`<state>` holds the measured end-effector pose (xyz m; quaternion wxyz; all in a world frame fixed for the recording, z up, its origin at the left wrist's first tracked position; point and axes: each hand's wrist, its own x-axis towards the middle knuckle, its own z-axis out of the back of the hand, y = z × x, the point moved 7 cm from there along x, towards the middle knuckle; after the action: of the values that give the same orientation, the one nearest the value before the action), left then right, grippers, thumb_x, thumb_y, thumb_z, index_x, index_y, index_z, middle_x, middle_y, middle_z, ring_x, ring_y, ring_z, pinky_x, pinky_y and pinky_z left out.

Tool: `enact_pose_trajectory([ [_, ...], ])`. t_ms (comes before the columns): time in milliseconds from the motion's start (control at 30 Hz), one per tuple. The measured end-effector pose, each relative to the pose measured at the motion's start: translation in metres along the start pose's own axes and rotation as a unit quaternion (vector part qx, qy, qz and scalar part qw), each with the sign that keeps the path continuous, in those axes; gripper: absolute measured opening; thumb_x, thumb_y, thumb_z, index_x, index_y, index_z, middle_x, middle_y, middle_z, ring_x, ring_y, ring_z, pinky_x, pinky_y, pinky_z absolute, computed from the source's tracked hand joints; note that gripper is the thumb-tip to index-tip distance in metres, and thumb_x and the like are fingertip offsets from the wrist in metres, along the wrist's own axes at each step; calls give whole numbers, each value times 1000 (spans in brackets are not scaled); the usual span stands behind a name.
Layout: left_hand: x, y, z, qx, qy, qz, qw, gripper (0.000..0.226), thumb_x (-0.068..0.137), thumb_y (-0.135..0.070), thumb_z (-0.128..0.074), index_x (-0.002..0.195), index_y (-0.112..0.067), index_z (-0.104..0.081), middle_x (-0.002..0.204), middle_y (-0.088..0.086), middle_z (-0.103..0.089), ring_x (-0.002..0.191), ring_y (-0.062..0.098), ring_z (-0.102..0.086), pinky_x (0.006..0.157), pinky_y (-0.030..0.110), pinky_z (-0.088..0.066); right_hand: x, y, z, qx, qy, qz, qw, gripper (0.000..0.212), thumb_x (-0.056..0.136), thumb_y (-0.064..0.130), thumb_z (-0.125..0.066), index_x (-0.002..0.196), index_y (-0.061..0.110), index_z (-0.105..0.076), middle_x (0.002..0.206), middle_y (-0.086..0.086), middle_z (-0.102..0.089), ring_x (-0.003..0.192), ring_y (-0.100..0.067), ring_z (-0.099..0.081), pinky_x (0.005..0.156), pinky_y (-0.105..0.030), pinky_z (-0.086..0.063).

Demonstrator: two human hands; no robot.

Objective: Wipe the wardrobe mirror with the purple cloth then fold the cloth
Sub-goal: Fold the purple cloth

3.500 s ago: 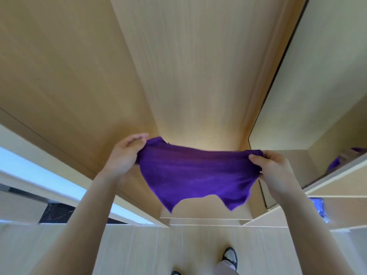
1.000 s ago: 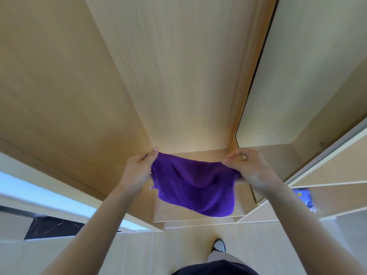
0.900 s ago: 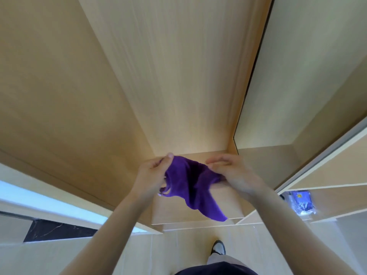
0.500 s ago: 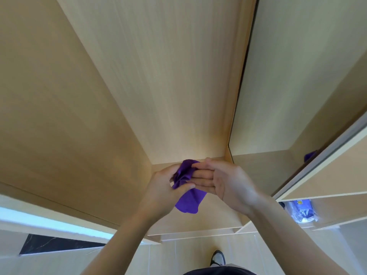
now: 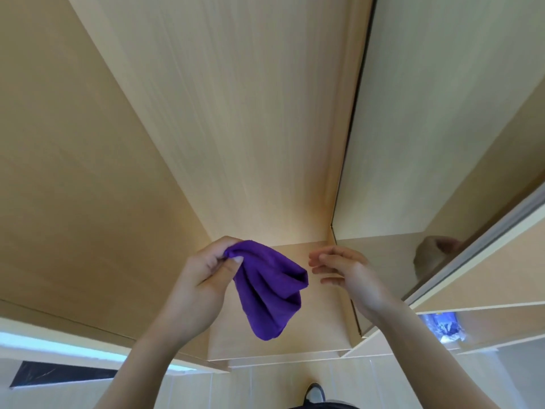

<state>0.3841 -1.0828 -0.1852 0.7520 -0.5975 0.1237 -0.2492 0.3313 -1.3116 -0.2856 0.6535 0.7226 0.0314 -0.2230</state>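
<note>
Two hands are raised over the tiled floor [image 5: 265, 379]: the left hand [image 5: 200, 287] pinches the hanging purple cloth [image 5: 269, 290], the right hand [image 5: 351, 276] loose-fingered just beside it. Beyond, pale wooden wardrobe panels [image 5: 236, 113] meet the mirror [image 5: 442, 113].

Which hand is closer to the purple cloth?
Left. The left hand pinches the purple cloth at its top corner; the right hand is open just beside it, not touching.

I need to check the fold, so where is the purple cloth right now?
In the head view the purple cloth hangs low at centre, pinched by the left hand, with the open right hand just beside it.
</note>
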Motion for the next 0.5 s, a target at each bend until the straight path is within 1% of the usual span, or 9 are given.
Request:
enact_pose_trajectory([
  [33,-1,-1,1,-3,2,1,1000,28,98,-13,-49,97,-25,-74,91,-3,-73,88,12,-64,82,20,-50,1,-6,-5,-10,15,-20,1000,19,97,20,-59,102,10,-74,97,-6,-77,93,-23,-69,76,-32,-51],
  [67,-2,-2,2,-3,4,4,1000,28,99,-13,-49,97,-26,-74,91,-3,-73,88,11,-64,82,20,-50,1,-10,-13,-20,32,-34,999,26,94,30,-61,104,10,-74,100,-6,-77,93,-22,-70,77,-32,-51],
  [133,-4,2,5,0,5,15,1000,28,98,-13,-49,98,-26,-74,92,-3,-73,87,12,-65,81,23,-51,0,-15,-31,-45,66,-42,996,44,85,48,-57,105,12,-74,100,-2,-77,88,-16,-71,77,-32,-51],
  [167,-5,5,7,0,2,23,1000,28,98,-14,-49,99,-26,-74,93,-2,-73,88,13,-65,82,26,-51,-1,-16,-40,-58,78,-42,994,48,82,52,-56,103,13,-74,99,0,-77,85,-13,-71,75,-30,-51],
  [233,-8,11,12,1,-4,36,999,28,99,-15,-49,101,-25,-75,95,1,-74,90,15,-65,83,30,-51,-2,-23,-54,-85,79,-45,992,39,82,47,-59,95,13,-73,92,-2,-77,80,-14,-72,69,-29,-50],
  [300,-12,17,17,7,-9,45,999,28,99,-15,-49,101,-25,-75,95,2,-74,89,16,-65,83,30,-51,-1,-33,-62,-112,61,-46,991,19,88,30,-62,87,13,-70,81,-7,-76,75,-15,-72,64,-28,-49],
  [333,-14,20,20,8,-12,51,999,28,98,-14,-49,100,-25,-75,94,3,-74,88,17,-65,81,31,-51,0,-39,-64,-121,53,-49,990,13,90,20,-61,85,13,-70,75,-6,-75,72,-15,-71,61,-26,-49],
  [400,-18,26,26,9,-19,59,998,29,97,-13,-49,99,-27,-75,93,4,-74,84,19,-65,79,33,-52,0,-47,-65,-123,38,-61,990,13,90,12,-60,83,11,-70,69,-2,-74,67,-13,-71,56,-24,-48],
  [500,-24,33,35,8,-27,63,998,32,96,-10,-49,100,-28,-75,91,-2,-74,82,14,-65,77,26,-52,1,-45,-55,-101,-13,-51,994,12,89,13,-64,80,13,-72,72,-3,-74,68,-15,-69,59,-26,-51],
])
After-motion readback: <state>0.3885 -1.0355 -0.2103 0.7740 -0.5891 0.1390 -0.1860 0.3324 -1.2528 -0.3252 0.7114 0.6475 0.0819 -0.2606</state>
